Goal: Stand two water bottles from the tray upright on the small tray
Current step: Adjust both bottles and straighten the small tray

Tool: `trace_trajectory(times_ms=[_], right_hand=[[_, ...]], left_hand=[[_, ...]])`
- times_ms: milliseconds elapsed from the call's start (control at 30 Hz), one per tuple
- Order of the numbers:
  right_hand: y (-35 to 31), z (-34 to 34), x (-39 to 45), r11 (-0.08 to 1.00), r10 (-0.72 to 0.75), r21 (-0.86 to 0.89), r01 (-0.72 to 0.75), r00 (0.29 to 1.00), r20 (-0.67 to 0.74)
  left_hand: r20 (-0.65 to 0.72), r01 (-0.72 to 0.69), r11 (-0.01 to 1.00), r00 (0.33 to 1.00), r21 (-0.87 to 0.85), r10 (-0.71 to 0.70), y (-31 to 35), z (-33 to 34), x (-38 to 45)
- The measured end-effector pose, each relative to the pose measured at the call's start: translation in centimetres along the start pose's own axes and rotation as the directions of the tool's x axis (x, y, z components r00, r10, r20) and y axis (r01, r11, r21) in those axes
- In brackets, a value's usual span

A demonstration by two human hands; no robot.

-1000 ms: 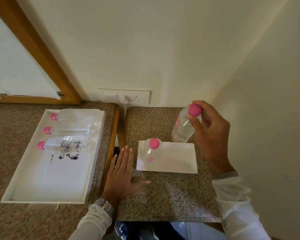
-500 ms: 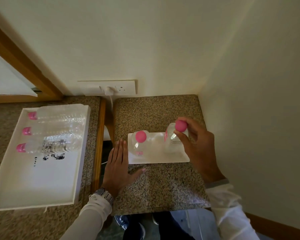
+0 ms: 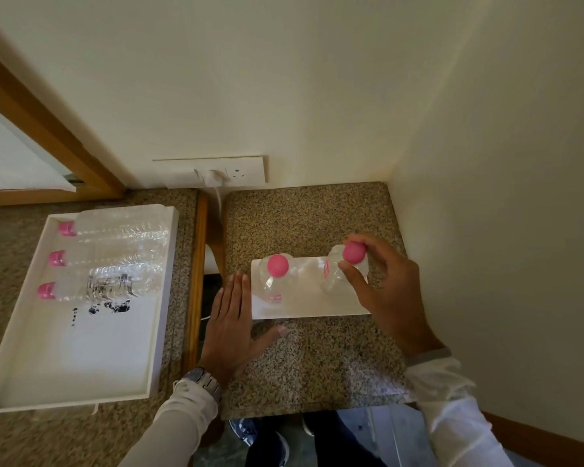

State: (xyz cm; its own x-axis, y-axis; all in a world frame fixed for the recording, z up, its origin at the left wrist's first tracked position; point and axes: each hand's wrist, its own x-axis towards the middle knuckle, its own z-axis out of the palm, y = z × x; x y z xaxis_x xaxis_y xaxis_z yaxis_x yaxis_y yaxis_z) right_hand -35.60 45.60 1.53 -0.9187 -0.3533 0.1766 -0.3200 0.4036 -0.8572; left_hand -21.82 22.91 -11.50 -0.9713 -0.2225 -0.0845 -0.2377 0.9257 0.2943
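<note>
A small white tray (image 3: 309, 303) lies on the right granite top. One clear water bottle with a pink cap (image 3: 277, 278) stands upright on the tray's left end. A second pink-capped bottle (image 3: 336, 274) stands on the right end, and my right hand (image 3: 385, 294) grips it around the cap and neck. My left hand (image 3: 231, 326) rests flat and open on the granite just left of the small tray. Three more bottles (image 3: 108, 261) lie on their sides in the large white tray (image 3: 81, 352) at the left.
A wooden rail (image 3: 196, 284) and a gap separate the two granite tops (image 3: 317, 362). A wall socket with a plug (image 3: 216, 171) sits on the back wall. Walls close in behind and on the right. My legs and shoes show below the counter edge.
My right hand has brought the second bottle down from above the tray's far edge onto the small tray's right end. The left hand has stayed flat.
</note>
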Motion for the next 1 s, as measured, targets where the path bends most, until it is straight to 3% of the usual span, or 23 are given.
trace_trajectory(times_ms=[100, 200, 300, 433, 700, 1000], right_hand=[[-0.3, -0.7, 0.6, 0.996, 0.06, 0.066, -0.059, 0.998, -0.006], [0.9, -1.5, 0.8, 0.987, 0.103, 0.131, -0.091, 0.991, -0.087], [3.3, -2.1, 0.4, 0.976, 0.186, 0.102, -0.19, 0.981, 0.045], [5.5, -1.0, -0.5, 0.952, 0.303, -0.134, -0.275, 0.909, 0.286], [7.2, 2.3, -0.3, 0.94, 0.34, -0.109, -0.323, 0.914, 0.221], [7.9, 2.3, 0.1, 0.948, 0.316, -0.113, -0.297, 0.918, 0.241]], left_hand=[[-0.057, -0.01, 0.992, 0.998, -0.122, 0.003, -0.2, -0.6, 0.2], [-0.033, 0.022, 0.929, 0.999, -0.369, -0.037, -0.6, -1.8, 0.9], [0.016, 0.021, 0.866, 1.0, -0.499, -0.015, -0.6, -3.0, 2.4], [0.045, -0.034, 0.87, 0.997, -0.492, 0.064, -0.3, -3.7, 4.4], [0.163, 0.014, 0.856, 0.983, -0.516, 0.082, -0.3, -3.8, 6.0], [0.193, 0.047, 0.855, 0.979, -0.516, 0.063, 0.0, -4.0, 6.3]])
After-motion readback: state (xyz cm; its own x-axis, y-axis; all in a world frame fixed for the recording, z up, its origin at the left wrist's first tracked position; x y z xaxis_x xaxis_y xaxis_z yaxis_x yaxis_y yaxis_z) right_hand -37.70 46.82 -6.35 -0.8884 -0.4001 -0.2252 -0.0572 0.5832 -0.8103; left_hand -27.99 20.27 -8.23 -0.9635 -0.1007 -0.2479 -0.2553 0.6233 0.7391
